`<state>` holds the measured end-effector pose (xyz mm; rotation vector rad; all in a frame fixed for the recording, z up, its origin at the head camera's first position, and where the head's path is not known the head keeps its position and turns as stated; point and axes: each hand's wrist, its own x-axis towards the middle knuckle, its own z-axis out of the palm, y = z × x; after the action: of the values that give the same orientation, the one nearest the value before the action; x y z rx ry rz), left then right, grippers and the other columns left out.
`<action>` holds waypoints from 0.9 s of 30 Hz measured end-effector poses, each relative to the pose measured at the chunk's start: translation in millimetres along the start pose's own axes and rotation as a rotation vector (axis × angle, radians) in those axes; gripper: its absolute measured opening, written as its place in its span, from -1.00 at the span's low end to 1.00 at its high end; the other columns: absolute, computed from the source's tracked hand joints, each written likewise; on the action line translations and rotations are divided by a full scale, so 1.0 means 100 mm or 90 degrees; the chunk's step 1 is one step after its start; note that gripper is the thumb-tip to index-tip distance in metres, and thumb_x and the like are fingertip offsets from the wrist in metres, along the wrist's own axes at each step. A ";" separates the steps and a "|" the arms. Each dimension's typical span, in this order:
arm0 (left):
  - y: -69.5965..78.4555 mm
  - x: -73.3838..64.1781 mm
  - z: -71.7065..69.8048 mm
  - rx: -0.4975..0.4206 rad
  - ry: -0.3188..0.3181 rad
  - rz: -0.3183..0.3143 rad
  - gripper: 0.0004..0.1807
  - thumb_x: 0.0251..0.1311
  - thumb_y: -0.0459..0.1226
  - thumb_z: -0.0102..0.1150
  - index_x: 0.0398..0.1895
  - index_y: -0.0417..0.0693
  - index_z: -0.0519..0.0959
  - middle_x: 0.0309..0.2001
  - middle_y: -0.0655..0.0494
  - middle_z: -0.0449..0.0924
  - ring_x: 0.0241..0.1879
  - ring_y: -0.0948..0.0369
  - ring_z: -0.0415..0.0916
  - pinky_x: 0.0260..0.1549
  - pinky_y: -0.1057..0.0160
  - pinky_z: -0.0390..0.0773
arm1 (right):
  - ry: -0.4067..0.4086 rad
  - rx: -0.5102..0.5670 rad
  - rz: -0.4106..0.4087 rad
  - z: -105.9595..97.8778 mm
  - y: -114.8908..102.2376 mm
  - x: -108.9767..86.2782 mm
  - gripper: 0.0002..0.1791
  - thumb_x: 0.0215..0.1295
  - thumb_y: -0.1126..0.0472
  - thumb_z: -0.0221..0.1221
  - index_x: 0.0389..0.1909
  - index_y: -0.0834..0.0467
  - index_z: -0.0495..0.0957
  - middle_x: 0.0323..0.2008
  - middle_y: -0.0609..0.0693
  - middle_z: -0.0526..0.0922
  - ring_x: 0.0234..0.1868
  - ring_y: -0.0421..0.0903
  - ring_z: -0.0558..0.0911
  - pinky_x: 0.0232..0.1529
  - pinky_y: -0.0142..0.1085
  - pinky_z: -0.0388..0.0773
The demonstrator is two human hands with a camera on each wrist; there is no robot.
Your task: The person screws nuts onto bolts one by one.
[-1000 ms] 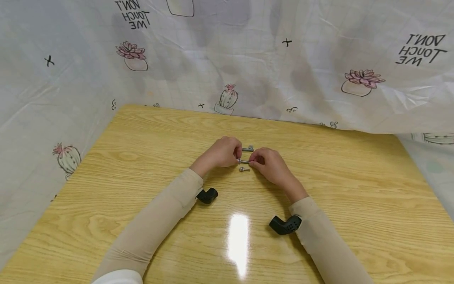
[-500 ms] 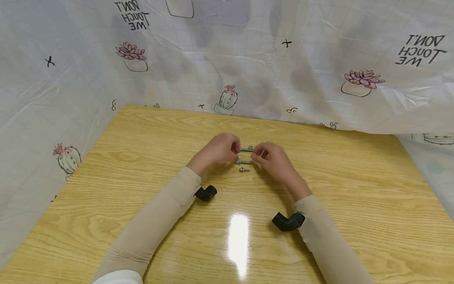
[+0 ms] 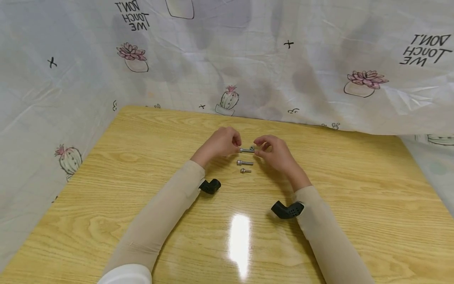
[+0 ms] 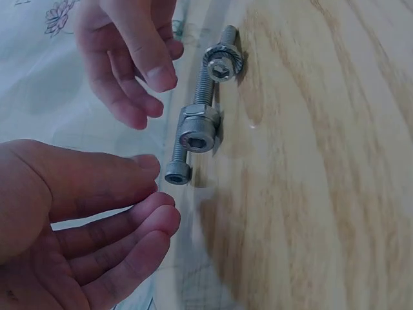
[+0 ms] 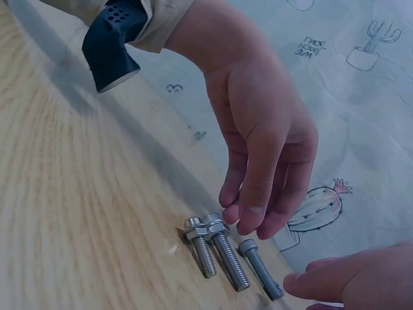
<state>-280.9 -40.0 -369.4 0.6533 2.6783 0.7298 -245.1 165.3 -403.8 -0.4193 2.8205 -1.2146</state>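
Three metal socket-head bolts lie roughly parallel on the table. The far bolt (image 3: pixel 247 150) has a loose nut (image 3: pixel 252 148) beside its threaded end. My left hand (image 3: pixel 223 142) is by this bolt's head, thumb and fingers apart around nothing in the left wrist view. At the other end is my right hand (image 3: pixel 276 153), its fingertips close to the threads and loosely bent. The middle bolt (image 3: pixel 245 163) carries a nut up against its head, plain in the left wrist view. Nearest the person lies the short bolt (image 3: pixel 246 170), with a serrated flange nut (image 4: pixel 224 57) at its head.
The wood-grain table (image 3: pixel 170 130) ends at a white printed curtain (image 3: pixel 262 71) behind and at the left. Black camera mounts (image 3: pixel 210 186) stick out from both beige sleeves (image 3: pixel 156 213). A bright light reflection (image 3: pixel 239 244) shows on the near tabletop.
Both hands have left the middle bolt and moved away from the person to the far bolt. The middle bolt now lies free in full view.
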 end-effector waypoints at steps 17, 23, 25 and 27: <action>-0.01 0.15 0.09 0.037 -0.007 0.021 -0.97 0.12 -0.32 0.30 -0.38 -0.09 0.67 -0.34 0.10 0.64 -0.30 0.16 0.49 -0.22 0.21 0.52 | -0.031 0.010 0.032 0.01 0.08 0.10 -0.67 0.26 0.30 0.26 0.05 0.19 0.56 0.01 0.14 0.60 -0.04 0.08 0.58 -0.02 -0.07 0.58; -0.01 0.15 0.08 0.048 -0.015 0.040 -0.97 0.13 -0.34 0.25 -0.43 -0.09 0.64 -0.38 0.09 0.61 -0.36 0.17 0.47 -0.30 0.24 0.50 | -0.032 0.008 0.044 0.00 0.09 0.10 -0.68 0.26 0.28 0.26 0.04 0.18 0.56 0.03 0.13 0.61 -0.05 0.07 0.57 -0.05 -0.09 0.57; -0.02 0.14 0.07 0.039 -0.016 0.042 -0.96 0.13 -0.34 0.24 -0.44 -0.08 0.64 -0.40 0.10 0.60 -0.37 0.18 0.47 -0.32 0.26 0.49 | -0.030 0.005 0.044 0.00 0.09 0.10 -0.68 0.26 0.28 0.26 0.03 0.19 0.56 0.03 0.13 0.61 -0.06 0.07 0.57 -0.05 -0.09 0.57; -0.03 0.13 0.05 0.027 -0.016 0.041 -0.97 0.12 -0.34 0.24 -0.44 -0.08 0.63 -0.40 0.10 0.60 -0.38 0.18 0.47 -0.33 0.27 0.49 | -0.028 0.004 0.040 0.00 0.09 0.10 -0.68 0.26 0.29 0.26 0.04 0.20 0.57 0.03 0.14 0.61 -0.06 0.07 0.57 -0.05 -0.08 0.57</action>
<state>-291.3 -33.7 -377.4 0.7578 2.6666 0.6784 -256.7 168.7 -409.2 -0.3506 2.7696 -1.1875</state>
